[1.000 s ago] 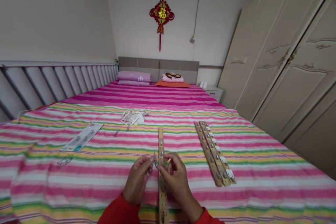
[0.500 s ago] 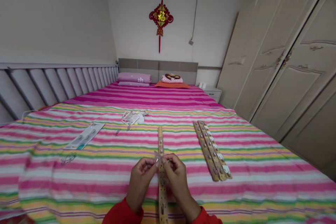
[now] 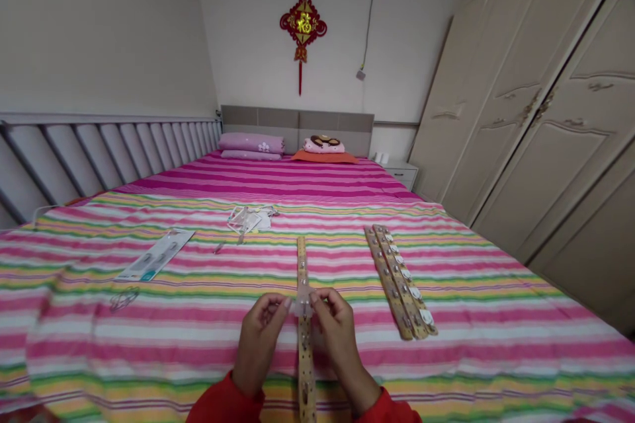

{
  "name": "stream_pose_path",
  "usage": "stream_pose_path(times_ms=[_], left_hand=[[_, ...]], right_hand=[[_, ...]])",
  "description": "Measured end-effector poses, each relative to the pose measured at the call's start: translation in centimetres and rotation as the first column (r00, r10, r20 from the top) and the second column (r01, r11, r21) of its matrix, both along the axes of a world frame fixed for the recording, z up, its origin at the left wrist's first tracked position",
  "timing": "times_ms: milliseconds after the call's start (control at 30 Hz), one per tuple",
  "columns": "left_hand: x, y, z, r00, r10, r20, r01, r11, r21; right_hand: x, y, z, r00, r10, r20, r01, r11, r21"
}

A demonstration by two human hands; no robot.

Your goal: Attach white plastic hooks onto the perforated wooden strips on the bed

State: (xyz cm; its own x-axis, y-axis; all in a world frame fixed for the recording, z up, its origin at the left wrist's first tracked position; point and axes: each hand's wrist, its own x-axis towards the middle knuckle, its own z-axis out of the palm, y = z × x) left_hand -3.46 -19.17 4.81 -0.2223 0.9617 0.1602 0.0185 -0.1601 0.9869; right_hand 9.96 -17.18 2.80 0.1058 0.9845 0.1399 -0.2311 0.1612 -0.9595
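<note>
Between left grip (image 3: 261, 334) and right grip (image 3: 338, 327), translucent piece (image 3: 301, 308)

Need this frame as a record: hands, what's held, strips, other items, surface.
left hand: fingertips at clear piece's left edge; grip unclear
right hand: thumb and finger pinch its right edge
clear piece: in front of middle strip; contact unclear
middle strip: lengthwise between hands, metal clips along it
side strips: right, side by side, with clips and white pieces
left: flat packet, wire loops
beyond hands: small pile
surface: striped bedding
</note>
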Motion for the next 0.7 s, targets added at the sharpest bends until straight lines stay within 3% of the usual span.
stream_pose_path(times_ms=[233,467,700], left_hand=[[-0.2,1.7,0.5,0.999,-0.035,0.034,0.038,0.995,-0.097],[0.0,2.7,-1.2,0.991,-0.097,0.092,0.111,0.982,-0.156],[0.0,5.3,-2.3,0.985,-0.124,0.12,0.142,0.978,-0.155]], right_hand=[[-0.1,0.3,-1.0,0.997,0.058,0.043,-0.059,0.998,0.01],[0.4,1.9,-1.4,0.991,0.112,-0.075,-0.117,0.99,-0.073],[0.5,4.6,-2.6,0.99,0.053,-0.129,-0.073,0.985,-0.156]])
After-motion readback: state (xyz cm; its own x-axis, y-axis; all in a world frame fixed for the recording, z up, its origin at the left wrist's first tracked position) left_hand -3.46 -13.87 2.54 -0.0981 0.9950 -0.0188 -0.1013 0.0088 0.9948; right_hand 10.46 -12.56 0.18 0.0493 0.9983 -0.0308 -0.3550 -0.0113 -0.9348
